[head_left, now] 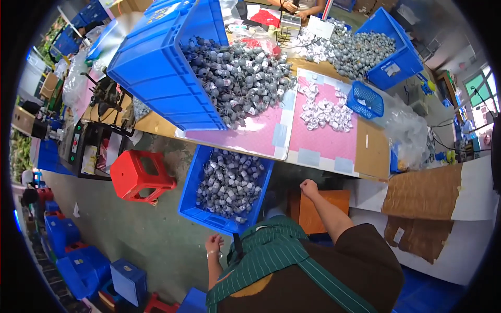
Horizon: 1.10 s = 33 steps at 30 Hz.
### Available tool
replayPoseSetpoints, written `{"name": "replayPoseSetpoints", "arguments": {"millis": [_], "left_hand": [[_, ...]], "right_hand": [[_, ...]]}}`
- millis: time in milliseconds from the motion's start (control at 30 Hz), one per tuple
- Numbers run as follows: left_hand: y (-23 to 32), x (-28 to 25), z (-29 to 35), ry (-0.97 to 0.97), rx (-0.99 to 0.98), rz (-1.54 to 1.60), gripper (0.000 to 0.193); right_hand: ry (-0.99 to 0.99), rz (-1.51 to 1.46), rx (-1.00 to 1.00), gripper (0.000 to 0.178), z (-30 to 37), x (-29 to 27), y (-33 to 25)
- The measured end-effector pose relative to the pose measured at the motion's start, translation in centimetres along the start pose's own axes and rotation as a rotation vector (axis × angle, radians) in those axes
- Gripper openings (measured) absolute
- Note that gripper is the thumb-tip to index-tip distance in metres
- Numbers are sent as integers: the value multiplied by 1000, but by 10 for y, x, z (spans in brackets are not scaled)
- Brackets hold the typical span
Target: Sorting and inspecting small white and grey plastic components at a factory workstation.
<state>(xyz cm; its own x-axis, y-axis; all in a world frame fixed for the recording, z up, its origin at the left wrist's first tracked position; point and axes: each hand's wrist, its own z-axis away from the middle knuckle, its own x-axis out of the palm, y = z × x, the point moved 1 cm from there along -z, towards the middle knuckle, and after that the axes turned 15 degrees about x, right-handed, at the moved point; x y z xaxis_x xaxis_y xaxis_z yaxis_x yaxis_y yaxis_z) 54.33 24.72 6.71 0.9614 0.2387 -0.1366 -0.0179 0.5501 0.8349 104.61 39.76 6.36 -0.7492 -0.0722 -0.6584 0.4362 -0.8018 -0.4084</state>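
My left hand (214,244) hangs beside my body at the near edge of a blue crate on the floor, fingers loosely bent and a little apart, with nothing visible in it. A band circles that wrist. My right hand (309,188) is closed in a loose fist below the table's front edge, near an orange-brown box (334,206), and nothing shows in it. Between and ahead of my hands, the blue crate (183,206) holds many grey, bulb-shaped parts with pale caps (229,180). On the table, a tipped blue crate (151,68) opens onto a heap of similar grey parts (250,78).
A red stool (138,175) stands left of the floor crate. Small white pieces (326,113) and a blue basket (365,100) lie on the pink-covered table (308,141). Another tilted blue crate (391,68) is at the far right. Across the table, a person's hands (292,6) show.
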Motion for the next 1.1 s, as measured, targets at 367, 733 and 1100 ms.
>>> {"name": "replayPoseSetpoints", "arguments": {"millis": [367, 733, 1100], "left_hand": [[-173, -37, 40, 103, -362, 108, 7], [-36, -8, -8, 247, -85, 289, 12], [69, 152, 10, 454, 2, 106, 22]], "right_hand": [[189, -63, -388, 19, 52, 38, -53], [339, -217, -384, 31, -19, -35, -223], [352, -11, -334, 60, -143, -62, -361]]}}
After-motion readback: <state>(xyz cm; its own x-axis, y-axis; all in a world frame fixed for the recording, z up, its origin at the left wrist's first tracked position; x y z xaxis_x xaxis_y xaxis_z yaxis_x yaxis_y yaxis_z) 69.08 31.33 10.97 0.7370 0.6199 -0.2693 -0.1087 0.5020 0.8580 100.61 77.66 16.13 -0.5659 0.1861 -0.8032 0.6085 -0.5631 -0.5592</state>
